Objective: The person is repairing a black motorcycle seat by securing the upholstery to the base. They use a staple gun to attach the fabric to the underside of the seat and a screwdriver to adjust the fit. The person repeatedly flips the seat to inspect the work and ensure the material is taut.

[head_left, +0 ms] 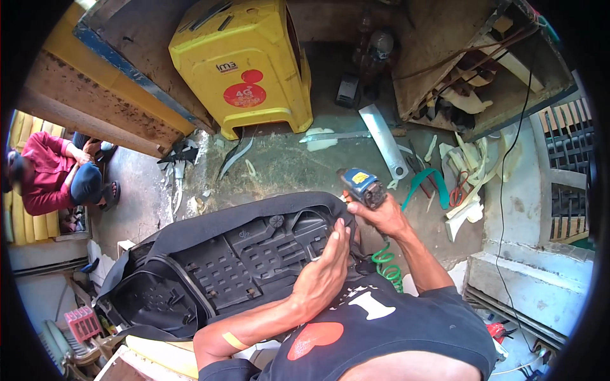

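Black plastic base (248,254) turned upward, ribbed and slotted. Part of upturned seat (159,295), lying across near middle of scene, hollow end to left, close in front of dark shirt (406,330). Black cover (210,232) folded over far edge of base, broad band showing from left to right; looser-looking folds at left end.

Right hand (381,216): wrapped around blue-and-black stapler (362,183) (air type, judging by look), front end at far right corner of seat. Contact between stapler and cover: cannot tell from this angle. Trigger: hidden. Green coiled hose (389,263) hanging just below right hand.

Left hand (327,267): laid at right end of base, fingers straight and together, not clenched. Thumb out of sight; cannot tell whether pinching cover or merely pressing.

Step in hand, as judged: fastening cover to base at right end. Staples too small to make out, hence no count of progress. Calls next for: cover drawn taut over edge, stapler square and firm against cover, left fingertips well clear. Risks, as judged: fingertips near line of fire; puckering of slack at corner.

Surroundings: yellow stool (241,70) far, left of middle. Metal strip (383,143), green band (419,177), red scissors (457,190) and pale scraps (467,162) toward far right. Seated person (51,168) at left.
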`<state>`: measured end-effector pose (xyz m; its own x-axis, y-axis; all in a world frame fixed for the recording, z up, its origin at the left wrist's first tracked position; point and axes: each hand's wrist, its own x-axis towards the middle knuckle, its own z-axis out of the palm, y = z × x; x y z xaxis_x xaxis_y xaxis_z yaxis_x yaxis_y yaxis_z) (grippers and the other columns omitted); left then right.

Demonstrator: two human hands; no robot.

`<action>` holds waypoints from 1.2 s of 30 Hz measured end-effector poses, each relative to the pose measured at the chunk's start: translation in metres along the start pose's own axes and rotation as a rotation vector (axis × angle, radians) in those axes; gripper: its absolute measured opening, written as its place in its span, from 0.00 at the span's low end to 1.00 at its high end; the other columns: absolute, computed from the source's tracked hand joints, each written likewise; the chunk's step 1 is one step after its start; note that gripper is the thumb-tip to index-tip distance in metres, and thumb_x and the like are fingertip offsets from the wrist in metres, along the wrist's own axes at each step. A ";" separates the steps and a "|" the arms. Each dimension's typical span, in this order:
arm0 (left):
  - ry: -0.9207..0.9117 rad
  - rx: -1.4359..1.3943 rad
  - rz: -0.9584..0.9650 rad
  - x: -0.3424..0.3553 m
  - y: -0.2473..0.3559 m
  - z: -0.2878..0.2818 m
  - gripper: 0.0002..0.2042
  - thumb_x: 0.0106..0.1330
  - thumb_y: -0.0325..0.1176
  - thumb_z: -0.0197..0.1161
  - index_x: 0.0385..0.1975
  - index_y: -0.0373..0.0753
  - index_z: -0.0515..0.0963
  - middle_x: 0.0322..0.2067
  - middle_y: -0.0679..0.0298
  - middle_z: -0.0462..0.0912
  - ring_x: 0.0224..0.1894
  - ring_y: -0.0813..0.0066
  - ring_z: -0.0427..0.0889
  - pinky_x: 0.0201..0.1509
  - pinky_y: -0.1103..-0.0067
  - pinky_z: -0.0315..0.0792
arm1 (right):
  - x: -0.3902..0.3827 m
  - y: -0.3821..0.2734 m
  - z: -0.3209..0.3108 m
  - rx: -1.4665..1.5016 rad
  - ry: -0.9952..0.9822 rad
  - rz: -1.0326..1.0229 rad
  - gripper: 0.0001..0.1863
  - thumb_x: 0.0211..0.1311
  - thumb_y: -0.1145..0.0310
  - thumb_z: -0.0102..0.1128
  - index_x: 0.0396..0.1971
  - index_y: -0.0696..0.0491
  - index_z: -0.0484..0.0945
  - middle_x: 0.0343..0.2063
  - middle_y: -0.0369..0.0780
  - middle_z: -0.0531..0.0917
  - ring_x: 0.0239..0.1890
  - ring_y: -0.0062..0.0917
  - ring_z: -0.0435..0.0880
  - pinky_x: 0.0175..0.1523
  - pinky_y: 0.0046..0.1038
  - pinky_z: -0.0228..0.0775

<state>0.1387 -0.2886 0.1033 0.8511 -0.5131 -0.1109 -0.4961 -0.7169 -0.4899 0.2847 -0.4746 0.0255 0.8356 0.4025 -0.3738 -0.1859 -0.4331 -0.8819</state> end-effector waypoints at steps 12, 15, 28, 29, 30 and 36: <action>0.148 0.060 -0.155 0.003 0.014 0.010 0.23 0.74 0.44 0.49 0.59 0.37 0.81 0.68 0.52 0.78 0.75 0.64 0.70 0.81 0.54 0.37 | -0.049 -0.100 -0.071 -0.504 -0.366 -0.418 0.27 0.46 0.72 0.75 0.50 0.59 0.81 0.37 0.51 0.89 0.40 0.50 0.89 0.46 0.41 0.82; 0.195 0.055 -0.059 0.003 0.003 0.012 0.19 0.70 0.43 0.50 0.53 0.42 0.80 0.68 0.53 0.79 0.74 0.65 0.71 0.81 0.55 0.38 | -0.047 -0.102 -0.075 -0.626 -0.425 -0.431 0.24 0.45 0.71 0.75 0.46 0.58 0.82 0.36 0.50 0.89 0.40 0.51 0.89 0.44 0.44 0.81; 0.018 -0.012 -0.201 0.008 0.023 0.005 0.21 0.67 0.44 0.53 0.53 0.40 0.80 0.68 0.47 0.77 0.74 0.60 0.69 0.74 0.55 0.44 | -0.039 -0.113 -0.068 -0.917 -0.488 -0.504 0.27 0.41 0.69 0.76 0.47 0.54 0.83 0.30 0.49 0.89 0.35 0.49 0.90 0.42 0.45 0.84; 0.008 -0.012 -0.193 0.009 0.022 0.004 0.21 0.67 0.44 0.52 0.54 0.40 0.80 0.67 0.47 0.77 0.74 0.60 0.69 0.74 0.56 0.45 | -0.038 -0.112 -0.068 -0.912 -0.487 -0.522 0.27 0.41 0.69 0.76 0.47 0.53 0.83 0.30 0.49 0.89 0.35 0.49 0.90 0.42 0.46 0.84; 0.009 -0.005 -0.191 0.009 0.021 0.005 0.22 0.67 0.44 0.52 0.54 0.39 0.80 0.68 0.46 0.77 0.74 0.59 0.69 0.74 0.56 0.45 | -0.037 -0.112 -0.068 -0.908 -0.485 -0.540 0.27 0.41 0.68 0.76 0.47 0.53 0.83 0.30 0.49 0.89 0.35 0.48 0.90 0.41 0.46 0.84; -0.007 0.029 -0.154 0.008 0.022 0.007 0.24 0.68 0.43 0.51 0.58 0.38 0.80 0.68 0.46 0.77 0.75 0.58 0.68 0.73 0.57 0.45 | -0.029 -0.108 -0.064 -0.965 -0.522 -0.533 0.27 0.41 0.67 0.76 0.46 0.53 0.82 0.29 0.50 0.89 0.33 0.50 0.90 0.39 0.48 0.84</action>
<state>0.1359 -0.3056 0.0858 0.9179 -0.3949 -0.0392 -0.3550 -0.7729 -0.5260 0.3132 -0.4908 0.1504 0.3405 0.8922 -0.2966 0.7629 -0.4466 -0.4675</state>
